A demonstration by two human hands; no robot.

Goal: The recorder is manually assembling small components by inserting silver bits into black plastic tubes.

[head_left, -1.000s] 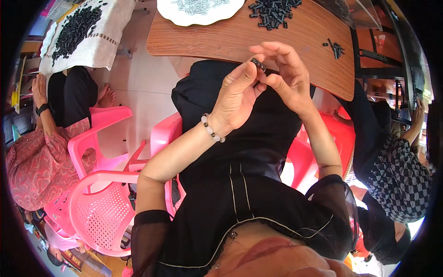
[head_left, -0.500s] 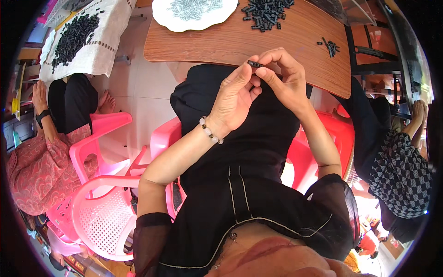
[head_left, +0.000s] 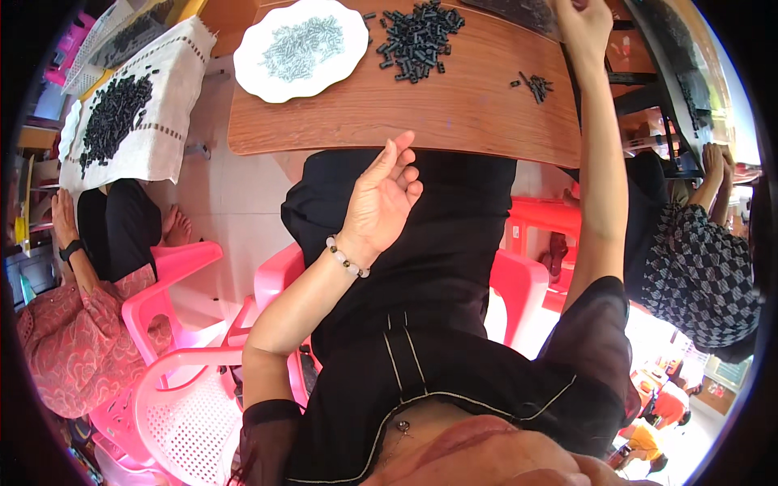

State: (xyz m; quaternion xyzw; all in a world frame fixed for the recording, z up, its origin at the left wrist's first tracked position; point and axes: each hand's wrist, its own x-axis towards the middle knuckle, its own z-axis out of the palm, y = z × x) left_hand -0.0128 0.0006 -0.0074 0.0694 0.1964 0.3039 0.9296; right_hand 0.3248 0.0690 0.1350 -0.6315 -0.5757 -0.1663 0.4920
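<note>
Above my lap, just short of the table's near edge, my left hand [head_left: 382, 194] is palm up with loosely curled fingers and the thumb apart. Nothing shows in it. Stretched out to the far right, my right hand [head_left: 585, 28] is beside a dark tray [head_left: 519, 11] at the table's back corner. Its fingertips are cut off or turned out of sight, so what they hold cannot be told. On the wooden table [head_left: 365, 125] lie a heap of small black plastic parts [head_left: 417, 40] and a smaller group of black pieces [head_left: 535, 85].
A scalloped white plate [head_left: 251, 69] holds many small clear pieces. At left, a person sits by a cloth-covered table [head_left: 166, 134] bearing another black heap [head_left: 117, 117]. Pink plastic chairs [head_left: 190, 405] stand at left. Another person in a checked top [head_left: 697, 271] sits at right.
My right hand has left my left hand and swung up and right to the tray. The small black part held between both hands is out of sight. My left hand has loosened.
</note>
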